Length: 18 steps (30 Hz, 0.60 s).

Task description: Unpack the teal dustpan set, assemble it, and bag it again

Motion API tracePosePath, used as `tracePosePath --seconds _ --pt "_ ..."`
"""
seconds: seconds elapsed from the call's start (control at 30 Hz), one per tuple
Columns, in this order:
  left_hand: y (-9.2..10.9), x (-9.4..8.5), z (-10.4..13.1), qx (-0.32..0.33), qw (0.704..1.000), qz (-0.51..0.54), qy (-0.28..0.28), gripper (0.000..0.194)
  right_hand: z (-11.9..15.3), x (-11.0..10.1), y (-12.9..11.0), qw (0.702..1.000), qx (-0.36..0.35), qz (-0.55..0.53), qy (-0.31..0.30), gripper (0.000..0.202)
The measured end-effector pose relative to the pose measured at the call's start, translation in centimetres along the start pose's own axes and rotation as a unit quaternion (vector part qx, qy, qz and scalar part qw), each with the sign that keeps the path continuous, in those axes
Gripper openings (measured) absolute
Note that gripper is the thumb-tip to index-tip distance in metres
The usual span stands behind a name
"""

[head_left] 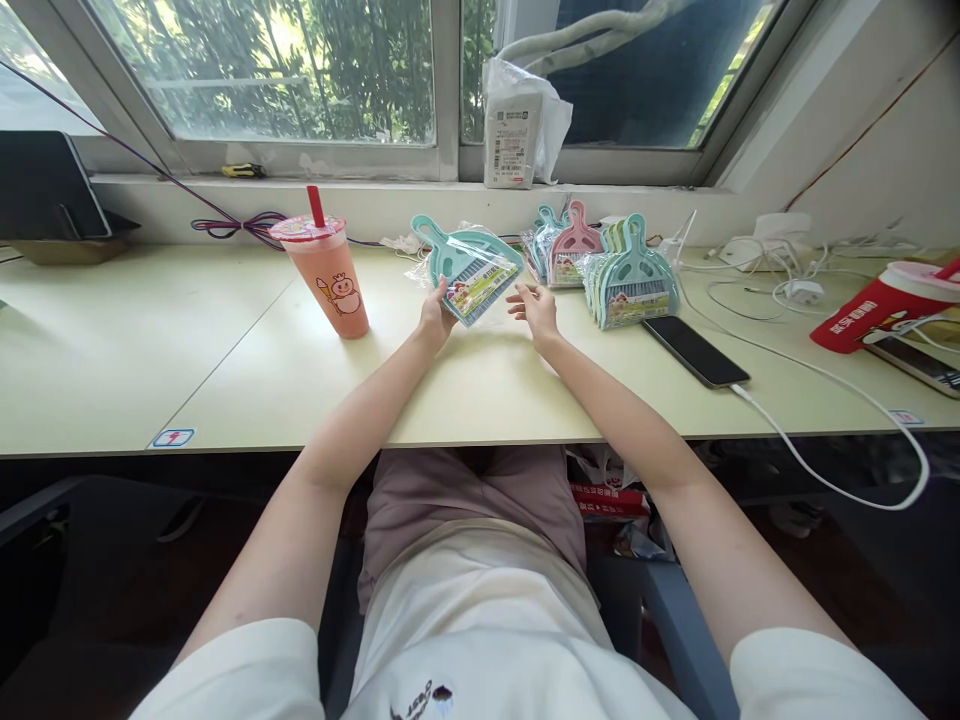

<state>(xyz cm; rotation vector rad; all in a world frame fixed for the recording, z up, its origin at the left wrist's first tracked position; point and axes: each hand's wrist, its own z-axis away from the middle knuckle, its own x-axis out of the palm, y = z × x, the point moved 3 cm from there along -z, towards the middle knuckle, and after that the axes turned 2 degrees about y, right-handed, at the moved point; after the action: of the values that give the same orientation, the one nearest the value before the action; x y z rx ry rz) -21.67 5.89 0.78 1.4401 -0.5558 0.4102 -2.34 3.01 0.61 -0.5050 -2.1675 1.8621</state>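
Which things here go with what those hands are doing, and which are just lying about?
With the work:
teal dustpan-and-brush pack, in the left hand
probably the similar packs nearby

Apparently just lying about:
orange drink
black phone
red cup

The dustpan point(474, 272) is in the left hand point(437, 318), over the desk point(247, 390). The right hand point(534, 312) is just to the right of the dustpan. To its left is a cup point(334, 285), and farther left is a tablet point(49, 188). To its right are more dustpans point(637, 278), then a phone point(696, 350), then another cup point(881, 308) far off. Behind it, a bit right, a box point(512, 140) sits on the window ledge point(420, 194). Behind it, to the left, a cutter point(244, 171) lies on the ledge too.
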Motion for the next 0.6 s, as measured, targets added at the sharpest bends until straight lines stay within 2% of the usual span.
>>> tracePosePath --seconds 0.07,0.17,0.27,0.37,0.47,0.6 --pt "0.0 -0.3 -0.3 0.009 0.999 0.027 0.019 0.05 0.0 -0.2 -0.2 0.999 0.02 -0.041 0.006 0.028" --pt "-0.1 -0.5 -0.5 0.014 0.998 0.051 0.023 0.053 0.2 0.1 -0.2 0.992 0.05 -0.11 -0.038 0.02" --pt "-0.2 -0.3 -0.3 0.013 0.999 0.04 -0.002 0.05 0.5 0.9 0.0 0.982 0.076 -0.151 -0.089 0.017" --pt "-0.4 0.1 0.0 -0.003 0.999 -0.002 -0.032 0.05 0.6 1.2 0.3 0.976 0.086 -0.17 -0.106 0.015" --pt "-0.5 0.2 0.2 -0.022 0.997 -0.054 -0.05 0.054 0.4 0.6 0.6 0.979 0.093 -0.165 -0.07 0.012" --pt "-0.9 0.1 0.0 -0.031 0.991 -0.109 -0.07 0.058 -0.2 -0.4 0.9 0.982 0.085 -0.169 0.003 0.018"
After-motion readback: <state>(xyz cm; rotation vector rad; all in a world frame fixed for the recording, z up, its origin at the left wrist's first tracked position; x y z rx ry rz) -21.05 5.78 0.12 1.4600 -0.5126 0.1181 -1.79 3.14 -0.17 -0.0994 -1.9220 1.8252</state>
